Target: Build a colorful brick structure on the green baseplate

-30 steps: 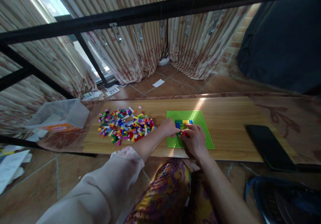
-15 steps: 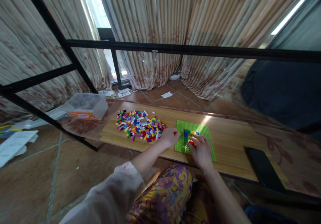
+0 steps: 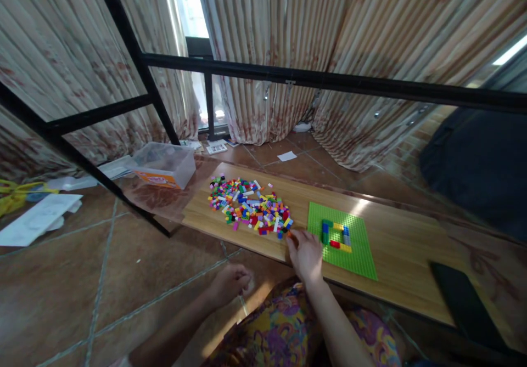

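A green baseplate (image 3: pixel 357 246) lies on the wooden board (image 3: pixel 395 246), with a small ring of blue, yellow, red and green bricks (image 3: pixel 335 234) built on it. To its left lies a heap of loose coloured bricks (image 3: pixel 249 209). My right hand (image 3: pixel 303 253) rests on the board between the heap and the baseplate, its fingers curled toward the heap's near edge; what they hold, if anything, is hidden. My left hand (image 3: pixel 230 284) hangs off the board, low over the tiled floor, closed in a loose fist.
A clear plastic box (image 3: pixel 164 164) stands left of the board. A black phone (image 3: pixel 465 304) lies at the board's right end. A black metal frame (image 3: pixel 288 76) crosses overhead. Papers (image 3: pixel 37 224) lie on the floor at left; curtains hang behind.
My left hand has pulled off the board down toward the floor. My right hand has left the baseplate and moved left to the heap's edge. The view has swung left.
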The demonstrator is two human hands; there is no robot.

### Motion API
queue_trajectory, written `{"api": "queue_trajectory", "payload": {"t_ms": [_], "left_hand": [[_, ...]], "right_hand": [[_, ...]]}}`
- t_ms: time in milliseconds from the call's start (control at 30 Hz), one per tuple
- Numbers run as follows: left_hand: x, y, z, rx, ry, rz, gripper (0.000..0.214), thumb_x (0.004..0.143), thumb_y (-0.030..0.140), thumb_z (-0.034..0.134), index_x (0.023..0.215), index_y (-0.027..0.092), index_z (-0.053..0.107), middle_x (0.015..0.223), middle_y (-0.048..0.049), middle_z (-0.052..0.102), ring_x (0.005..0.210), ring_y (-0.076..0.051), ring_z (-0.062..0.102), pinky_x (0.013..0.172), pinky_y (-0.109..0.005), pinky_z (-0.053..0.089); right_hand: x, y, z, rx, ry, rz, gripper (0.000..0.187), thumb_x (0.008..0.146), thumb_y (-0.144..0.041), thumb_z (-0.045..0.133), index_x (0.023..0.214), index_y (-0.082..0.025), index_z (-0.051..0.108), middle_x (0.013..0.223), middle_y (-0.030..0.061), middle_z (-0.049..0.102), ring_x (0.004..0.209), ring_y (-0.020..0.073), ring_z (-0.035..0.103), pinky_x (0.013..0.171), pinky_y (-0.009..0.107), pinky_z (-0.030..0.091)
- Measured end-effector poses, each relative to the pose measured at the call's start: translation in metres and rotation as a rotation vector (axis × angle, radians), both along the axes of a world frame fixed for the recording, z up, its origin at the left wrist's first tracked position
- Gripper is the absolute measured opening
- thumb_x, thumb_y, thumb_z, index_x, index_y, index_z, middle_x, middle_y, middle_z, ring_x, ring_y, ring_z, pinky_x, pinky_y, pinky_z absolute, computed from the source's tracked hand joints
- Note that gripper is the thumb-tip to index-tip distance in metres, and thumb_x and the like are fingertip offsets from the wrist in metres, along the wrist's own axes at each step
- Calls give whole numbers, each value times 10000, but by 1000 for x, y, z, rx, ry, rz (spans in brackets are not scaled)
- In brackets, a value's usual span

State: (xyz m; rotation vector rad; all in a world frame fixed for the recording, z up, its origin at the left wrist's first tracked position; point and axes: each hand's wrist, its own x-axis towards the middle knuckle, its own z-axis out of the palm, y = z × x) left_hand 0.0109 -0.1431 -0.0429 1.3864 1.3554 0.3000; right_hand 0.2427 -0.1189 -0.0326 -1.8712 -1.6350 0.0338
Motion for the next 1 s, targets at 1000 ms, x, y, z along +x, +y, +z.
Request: {"api": "queue_trajectory", "payload": {"t_ms": [1000], "left_hand": [[86, 21, 27, 142, -86, -233, 196, 763, 257, 477, 745, 154, 643, 652, 3, 595, 626, -135, 513, 605, -241, 369]], "right_hand": [[125, -9, 12, -217, -175, 36, 59, 803, -240, 609, 788, -232, 665, 869, 55, 650, 849, 220, 575, 762, 337, 440]]}}
